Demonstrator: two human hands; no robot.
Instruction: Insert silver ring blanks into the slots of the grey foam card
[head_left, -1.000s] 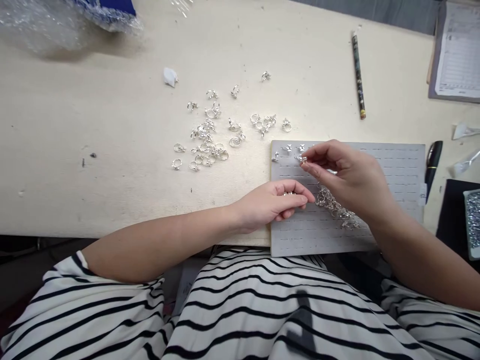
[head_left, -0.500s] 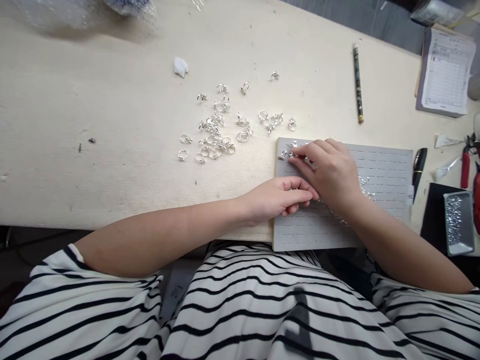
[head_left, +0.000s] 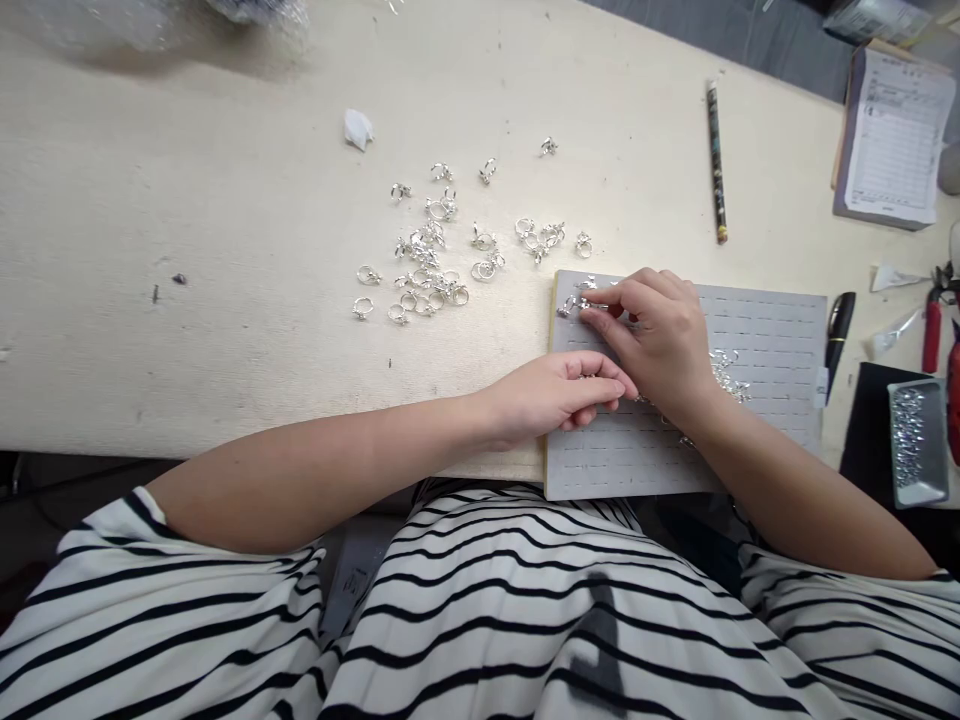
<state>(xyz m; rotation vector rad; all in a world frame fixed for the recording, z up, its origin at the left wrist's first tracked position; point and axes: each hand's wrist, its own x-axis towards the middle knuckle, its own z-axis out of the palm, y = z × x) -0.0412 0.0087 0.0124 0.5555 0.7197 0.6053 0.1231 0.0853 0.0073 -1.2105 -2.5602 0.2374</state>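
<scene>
A grey foam ring display board (head_left: 765,350) with rows of slits lies on the table's front edge. My right hand (head_left: 660,330) is over its upper left part, thumb and forefinger pinched on a small silver ring (head_left: 586,300) at the board's surface. Beside that ring, other silver rings (head_left: 568,307) stand in the top row. My left hand (head_left: 577,395) is half curled above the board's left side, with a bit of silver showing inside the fingers, likely rings. More silver rings (head_left: 727,375) lie in a heap on the board, partly hidden by my right wrist.
Many loose silver rings (head_left: 424,255) lie scattered on the pale table (head_left: 187,350) left of the board. A patterned pencil (head_left: 716,165), a black pen (head_left: 838,330), a notepad (head_left: 892,140), red-handled pliers (head_left: 931,335) and a grey tray of small silver pieces (head_left: 919,440) are to the right.
The right hand's fingers have shifted only slightly at the top row. The left hand stays nearly where it was, and the view has tilted a little.
</scene>
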